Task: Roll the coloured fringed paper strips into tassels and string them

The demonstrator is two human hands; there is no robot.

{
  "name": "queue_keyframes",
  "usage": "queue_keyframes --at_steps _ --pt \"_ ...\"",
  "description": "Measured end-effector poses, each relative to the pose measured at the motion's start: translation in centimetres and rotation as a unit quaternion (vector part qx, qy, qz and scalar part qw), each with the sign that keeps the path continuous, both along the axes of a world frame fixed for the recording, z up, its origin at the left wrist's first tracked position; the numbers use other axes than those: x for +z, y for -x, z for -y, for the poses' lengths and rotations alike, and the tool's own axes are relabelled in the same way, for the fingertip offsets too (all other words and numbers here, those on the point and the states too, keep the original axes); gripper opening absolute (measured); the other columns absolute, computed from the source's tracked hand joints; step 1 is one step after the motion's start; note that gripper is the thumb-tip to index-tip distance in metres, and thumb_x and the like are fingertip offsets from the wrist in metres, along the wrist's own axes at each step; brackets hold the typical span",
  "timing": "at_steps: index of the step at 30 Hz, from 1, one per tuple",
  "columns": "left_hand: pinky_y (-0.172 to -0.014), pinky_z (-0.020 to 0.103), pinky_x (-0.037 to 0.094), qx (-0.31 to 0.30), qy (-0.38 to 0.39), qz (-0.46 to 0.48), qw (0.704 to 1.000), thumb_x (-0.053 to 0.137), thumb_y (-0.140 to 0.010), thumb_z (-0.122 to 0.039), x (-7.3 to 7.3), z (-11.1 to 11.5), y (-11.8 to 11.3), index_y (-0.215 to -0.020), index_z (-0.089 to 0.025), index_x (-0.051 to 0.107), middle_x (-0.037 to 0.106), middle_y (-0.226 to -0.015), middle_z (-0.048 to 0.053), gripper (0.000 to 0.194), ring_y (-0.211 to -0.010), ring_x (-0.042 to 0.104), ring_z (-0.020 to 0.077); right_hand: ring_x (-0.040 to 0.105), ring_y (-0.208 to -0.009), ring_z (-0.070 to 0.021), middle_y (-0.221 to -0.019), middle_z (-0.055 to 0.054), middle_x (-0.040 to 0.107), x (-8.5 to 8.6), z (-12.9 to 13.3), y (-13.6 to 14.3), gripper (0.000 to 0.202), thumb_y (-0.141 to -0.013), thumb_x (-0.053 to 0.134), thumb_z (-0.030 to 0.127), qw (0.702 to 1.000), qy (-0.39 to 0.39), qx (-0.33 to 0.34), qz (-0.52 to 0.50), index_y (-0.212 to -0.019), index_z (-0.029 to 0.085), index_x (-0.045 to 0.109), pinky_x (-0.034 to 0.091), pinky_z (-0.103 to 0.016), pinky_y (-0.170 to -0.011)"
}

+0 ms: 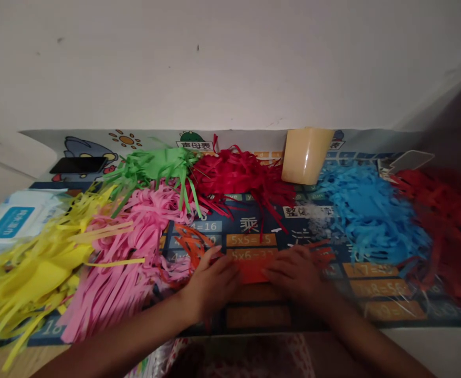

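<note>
An orange-red fringed piece (254, 269), its material not clear from here, lies flat on the mat between my hands. Its cut strips (193, 239) fan out beyond the left hand and poke out past the right one. My left hand (215, 278) is closed on the left side of its plain middle, with the fingers curled over it. On the other side, my right hand (299, 270) grips the right edge, fingertips bent down onto it. Both hands are slightly blurred, and the thumbs' hold underneath is hidden.
Fringed heaps surround the hands: yellow (45, 278), pink (136, 231), green (163, 165), crimson (242, 176), blue (368, 210) and dark red (451, 231). A tan cup-like object (306, 157) stands against the wall. A wipes pack (18, 218) and a black phone (79, 165) lie left on the printed mat (260, 317).
</note>
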State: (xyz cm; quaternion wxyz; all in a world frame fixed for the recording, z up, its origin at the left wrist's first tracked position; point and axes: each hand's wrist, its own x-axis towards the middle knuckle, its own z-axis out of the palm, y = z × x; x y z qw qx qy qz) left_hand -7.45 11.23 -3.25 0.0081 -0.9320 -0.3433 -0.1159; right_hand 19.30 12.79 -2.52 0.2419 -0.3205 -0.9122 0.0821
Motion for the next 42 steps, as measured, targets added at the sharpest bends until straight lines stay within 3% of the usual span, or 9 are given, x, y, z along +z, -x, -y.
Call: queue_keyframes --at_steps 7,11,15,20,31,35,37,40,42 --pt "-0.116 0.045 0.013 0.026 0.030 0.086 0.995 0.055 -0.093 -0.017 -0.2 0.5 1.1 -0.094 -0.025 0.067 0.072 -0.092 -0.003 0.014 -0.092 0.060 0.0167 0.056 -0.093 -0.0180 -0.095 0.001 0.073 -1.7 0.2 -0.7 0.020 -0.099 0.049 0.025 0.999 0.038 0.005 -0.002 -0.100 0.028 0.069 0.030 -0.038 -0.083" --pt "-0.110 0.048 0.019 0.090 0.101 0.170 0.976 0.060 -0.092 -0.029 0.7 0.8 1.7 -0.096 -0.029 0.070 0.072 -0.088 -0.002 0.011 -0.096 0.059 0.0193 0.054 -0.090 -0.0196 -0.092 -0.001 0.070 -1.2 0.2 -0.2 0.010 -0.092 0.062 0.031 0.991 0.118 -0.056 0.007 -0.090 0.028 0.072 0.028 -0.039 -0.083" --pt "-0.102 0.049 0.024 0.140 0.140 0.185 0.963 0.059 -0.091 -0.028 1.3 0.4 1.5 -0.080 -0.025 0.071 0.071 -0.082 -0.001 0.017 -0.091 0.059 0.0201 0.053 -0.085 -0.0202 -0.083 -0.002 0.068 -1.1 -0.2 0.6 0.023 -0.092 0.061 0.040 0.982 0.145 -0.116 -0.025 -0.078 0.026 0.073 0.027 -0.038 -0.078" --pt "-0.090 0.045 0.030 0.178 0.140 0.146 0.963 0.061 -0.089 -0.027 0.8 -0.8 0.9 -0.068 -0.021 0.067 0.069 -0.074 0.000 0.022 -0.082 0.057 0.0198 0.052 -0.078 -0.0189 -0.074 0.000 0.067 -1.0 -1.0 1.7 0.021 -0.086 0.068 0.030 0.964 0.190 -0.184 0.016 -0.068 0.022 0.066 0.026 -0.036 -0.074" --pt "-0.081 0.043 0.031 0.189 0.145 0.054 0.970 0.061 -0.087 -0.029 0.9 -1.6 0.4 -0.059 -0.019 0.063 0.066 -0.067 0.001 0.030 -0.078 0.055 0.0209 0.052 -0.073 -0.0191 -0.066 0.001 0.064 -0.6 -1.8 2.6 0.028 -0.082 0.071 0.030 0.956 0.189 -0.211 0.080 -0.058 0.020 0.060 0.025 -0.034 -0.070" --pt "-0.087 0.043 0.032 0.188 0.131 0.036 0.973 0.066 -0.084 -0.024 1.2 -1.7 0.3 -0.075 -0.021 0.066 0.067 -0.078 0.000 0.009 -0.086 0.055 0.0216 0.054 -0.074 -0.0199 -0.070 0.000 0.065 -0.3 -1.8 2.2 0.020 -0.080 0.074 0.030 0.956 0.158 -0.228 0.089 -0.067 0.020 0.062 0.028 -0.035 -0.071" --pt "-0.093 0.044 0.030 0.151 0.106 0.029 0.982 0.069 -0.082 -0.021 1.3 -1.5 0.3 -0.086 -0.026 0.067 0.068 -0.087 -0.001 0.007 -0.093 0.054 0.0216 0.056 -0.083 -0.0218 -0.082 -0.001 0.069 0.1 -1.2 1.7 0.014 -0.080 0.075 0.032 0.973 0.094 -0.197 0.073 -0.077 0.023 0.065 0.029 -0.038 -0.079" --pt "-0.103 0.049 0.023 0.067 0.068 -0.018 0.995 0.071 -0.081 -0.027 1.1 -0.8 0.3 -0.096 -0.029 0.066 0.067 -0.095 -0.002 0.016 -0.103 0.050 0.0233 0.054 -0.103 -0.0238 -0.104 0.000 0.070 0.3 -0.1 0.9 0.004 -0.089 0.066 0.028 0.994 -0.015 -0.074 0.075 -0.093 0.028 0.067 0.027 -0.045 -0.094" --pt "-0.108 0.050 0.017 0.048 0.061 -0.045 0.996 0.067 -0.085 -0.030 0.8 -0.3 0.1 -0.098 -0.027 0.064 0.066 -0.097 -0.001 0.013 -0.108 0.048 0.0239 0.053 -0.107 -0.0230 -0.104 0.000 0.071 -0.2 0.4 0.7 0.012 -0.094 0.057 0.022 0.995 -0.056 -0.024 0.085 -0.099 0.027 0.067 0.024 -0.046 -0.100"
